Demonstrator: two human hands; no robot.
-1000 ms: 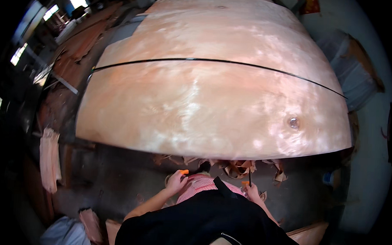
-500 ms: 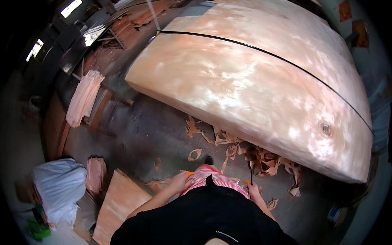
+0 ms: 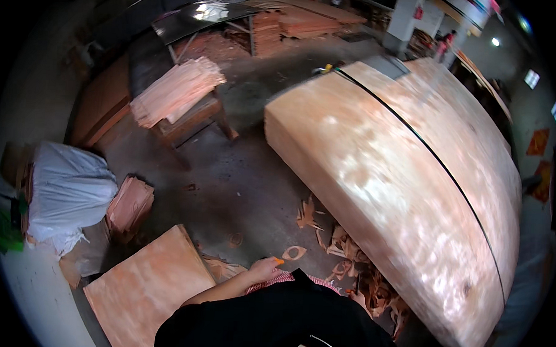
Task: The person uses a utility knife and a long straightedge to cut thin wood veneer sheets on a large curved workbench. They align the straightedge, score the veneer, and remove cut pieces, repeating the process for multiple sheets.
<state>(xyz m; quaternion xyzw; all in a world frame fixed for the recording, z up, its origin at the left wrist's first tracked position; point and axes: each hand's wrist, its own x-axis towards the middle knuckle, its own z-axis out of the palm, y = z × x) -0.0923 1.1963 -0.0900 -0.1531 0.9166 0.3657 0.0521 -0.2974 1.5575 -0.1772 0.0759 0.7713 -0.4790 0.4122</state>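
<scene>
pile [image 3: 376, 177] of large pale wood sheets, straight ahead a second ago, now lies off to the right, its near edge running diagonally and a black strap [image 3: 426, 145] slanting over its top. the view has swung left, so the square stack [image 3: 148, 285] at lower left, beside the left forearm [image 3: 225, 286], shows more fully, as does the bundle of thin sheets [image 3: 178, 92] on its wooden stand [image 3: 188, 118].

the left hand [image 3: 265, 269] is closed round a small orange thing [image 3: 279, 261], held low; the right hand [image 3: 360, 300] seems curled on a dark slender tool [image 3: 358, 279], though the exact grip is too small to tell. curled scraps [image 3: 379, 294] lie on the floor [image 3: 216, 190] along the pile's near side. for the work in hand, this looks like a turn of the body only: both hands keep hold and neither touches a sheet.
</scene>
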